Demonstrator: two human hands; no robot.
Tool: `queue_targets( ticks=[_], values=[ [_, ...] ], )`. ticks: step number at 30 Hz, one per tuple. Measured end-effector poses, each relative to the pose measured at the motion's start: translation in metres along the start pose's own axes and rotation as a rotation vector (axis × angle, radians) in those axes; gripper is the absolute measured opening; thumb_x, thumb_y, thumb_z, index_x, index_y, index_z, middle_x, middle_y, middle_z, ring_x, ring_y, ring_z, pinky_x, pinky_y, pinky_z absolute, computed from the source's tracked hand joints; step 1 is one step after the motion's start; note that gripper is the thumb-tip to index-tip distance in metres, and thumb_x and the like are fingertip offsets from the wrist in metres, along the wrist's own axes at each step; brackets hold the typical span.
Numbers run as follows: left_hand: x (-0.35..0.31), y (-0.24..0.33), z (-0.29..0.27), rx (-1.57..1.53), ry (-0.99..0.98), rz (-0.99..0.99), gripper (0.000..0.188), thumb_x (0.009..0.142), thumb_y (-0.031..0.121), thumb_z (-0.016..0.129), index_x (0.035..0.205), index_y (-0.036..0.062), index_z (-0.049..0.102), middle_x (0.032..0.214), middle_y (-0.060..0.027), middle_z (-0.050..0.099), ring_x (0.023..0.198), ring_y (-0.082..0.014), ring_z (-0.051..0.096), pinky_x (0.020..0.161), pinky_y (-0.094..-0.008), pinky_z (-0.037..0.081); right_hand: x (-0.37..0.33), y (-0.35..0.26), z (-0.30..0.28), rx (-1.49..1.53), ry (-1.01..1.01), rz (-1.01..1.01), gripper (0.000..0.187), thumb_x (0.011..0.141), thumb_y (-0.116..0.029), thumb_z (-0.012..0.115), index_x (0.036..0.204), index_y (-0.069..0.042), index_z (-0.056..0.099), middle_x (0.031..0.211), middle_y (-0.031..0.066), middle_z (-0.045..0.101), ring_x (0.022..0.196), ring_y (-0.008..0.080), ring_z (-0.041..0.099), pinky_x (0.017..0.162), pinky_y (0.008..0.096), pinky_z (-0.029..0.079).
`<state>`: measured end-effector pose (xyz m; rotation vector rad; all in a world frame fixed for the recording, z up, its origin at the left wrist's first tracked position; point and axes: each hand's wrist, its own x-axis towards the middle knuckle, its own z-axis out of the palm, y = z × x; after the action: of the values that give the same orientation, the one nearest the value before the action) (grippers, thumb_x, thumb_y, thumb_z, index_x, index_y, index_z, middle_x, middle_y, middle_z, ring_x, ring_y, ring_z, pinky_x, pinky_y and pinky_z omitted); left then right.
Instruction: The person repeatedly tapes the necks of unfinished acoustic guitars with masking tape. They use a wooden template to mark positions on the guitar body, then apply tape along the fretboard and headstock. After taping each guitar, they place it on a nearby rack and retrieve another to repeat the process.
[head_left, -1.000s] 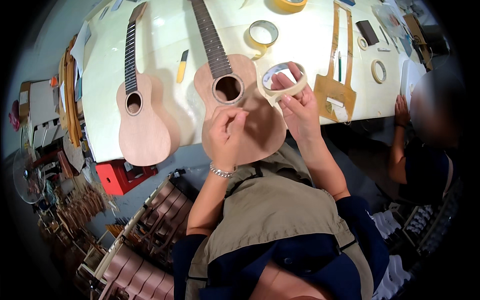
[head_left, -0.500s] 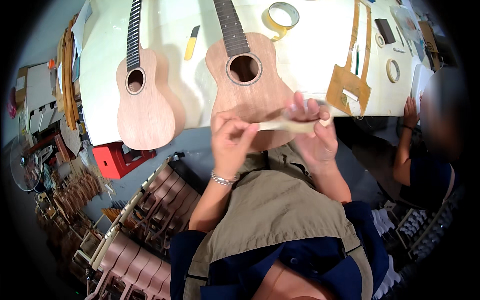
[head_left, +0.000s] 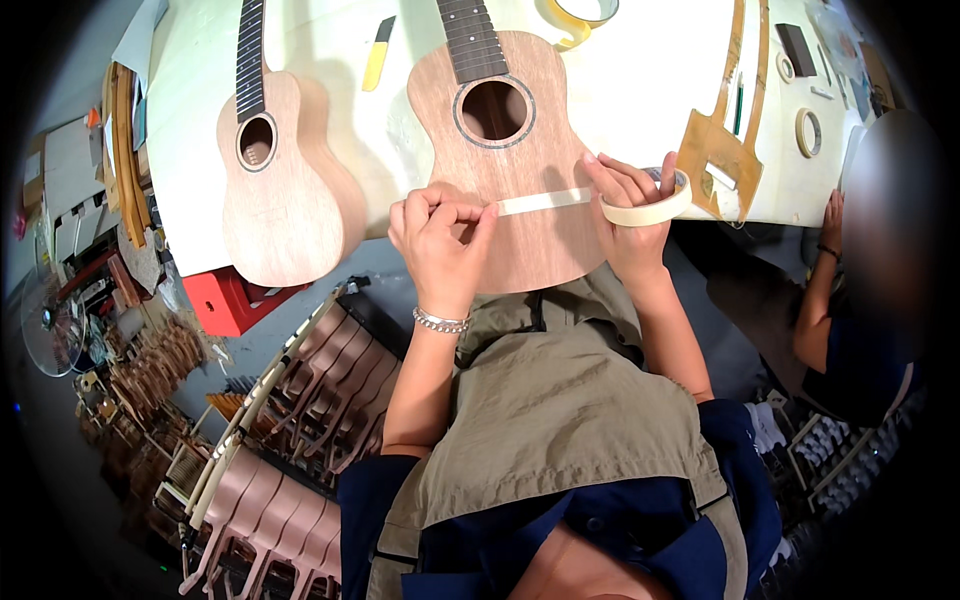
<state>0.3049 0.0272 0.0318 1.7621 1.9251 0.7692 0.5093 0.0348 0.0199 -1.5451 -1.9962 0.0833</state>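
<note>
A strip of pale masking tape (head_left: 543, 202) runs across the lower body of an unfinished wooden ukulele (head_left: 530, 250) in front of me. My left hand (head_left: 440, 245) pinches the strip's left end between thumb and fingers, at the ukulele's left side. On the other side, my right hand (head_left: 635, 250) holds the masking tape roll (head_left: 648, 214), which is looped round some of its fingers. The strip reaches from one hand to the other; whether its whole length touches the wood I cannot tell.
Another ukulele (head_left: 285, 220) lies to the left. A yellow utility knife (head_left: 376, 60), a wide tape roll (head_left: 572, 25) and a brown template (head_left: 715, 150) share the table. A red box (head_left: 225, 305) and racked ukulele bodies (head_left: 270, 500) stand below left. A co-worker's arm (head_left: 815, 310) is at right.
Both hands have moved away from me with the tape, and the strip has come across the ukulele's lower body. The right hand has turned, so the roll shows clearly. The view has shifted slightly.
</note>
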Motion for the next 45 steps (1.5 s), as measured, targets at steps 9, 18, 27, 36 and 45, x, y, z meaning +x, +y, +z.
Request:
queue_targets(
  ticks=[9,18,27,36,45],
  values=[
    [-0.029,0.005,0.01,0.353,-0.096,0.264,0.035,0.08,0.02,0.065,0.114,0.0194,0.059,0.128,-0.0135,0.042,0.114,-0.0309,0.04,0.097,-0.0454,0.028,0.0,0.002,0.005,0.018,-0.013,0.01,0.046,0.069,0.001,0.065,0.11,-0.019,0.062,0.094,-0.0038,0.063,0.092,0.0159,0.06,0.109,0.0509,0.021],
    [0.082,-0.062,-0.012,0.303,-0.025,0.107,0.029,0.088,0.021,0.057,0.112,0.0049,0.06,0.109,-0.0156,0.053,0.101,-0.0326,0.05,0.087,-0.0437,0.039,-0.001,-0.001,0.0,0.037,-0.003,0.054,0.042,0.07,0.0,0.064,0.107,-0.019,0.063,0.096,-0.0034,0.061,0.093,0.0176,0.059,0.108,0.0516,0.024],
    [0.196,-0.073,-0.017,-0.035,-0.063,-0.185,0.03,0.077,0.019,0.072,0.1,0.0022,0.064,0.076,-0.0092,0.065,0.069,-0.0178,0.062,0.065,-0.0296,0.049,0.0,0.002,0.005,0.079,-0.019,0.033,0.031,0.071,-0.003,0.063,0.098,-0.017,0.065,0.093,-0.0037,0.063,0.091,0.0178,0.06,0.107,0.0516,0.024],
    [0.033,0.029,-0.013,-0.752,-0.715,-0.567,0.014,0.089,0.012,0.059,0.092,0.0003,0.054,0.077,-0.0074,0.064,0.065,-0.0145,0.066,0.054,-0.0223,0.053,0.0,0.005,0.007,0.114,0.043,0.062,0.028,0.066,-0.008,0.065,0.092,-0.018,0.065,0.089,-0.0039,0.063,0.087,0.0168,0.061,0.106,0.0506,0.027],
    [0.031,0.036,0.007,-0.546,-0.876,-0.51,0.018,0.089,0.015,0.06,0.087,-0.0002,0.051,0.073,-0.0076,0.064,0.064,-0.0149,0.067,0.052,-0.021,0.053,-0.002,0.003,0.001,0.184,0.004,0.104,0.032,0.066,-0.003,0.065,0.095,-0.016,0.064,0.095,-0.0019,0.062,0.093,0.0204,0.06,0.105,0.0527,0.027]
  ],
)
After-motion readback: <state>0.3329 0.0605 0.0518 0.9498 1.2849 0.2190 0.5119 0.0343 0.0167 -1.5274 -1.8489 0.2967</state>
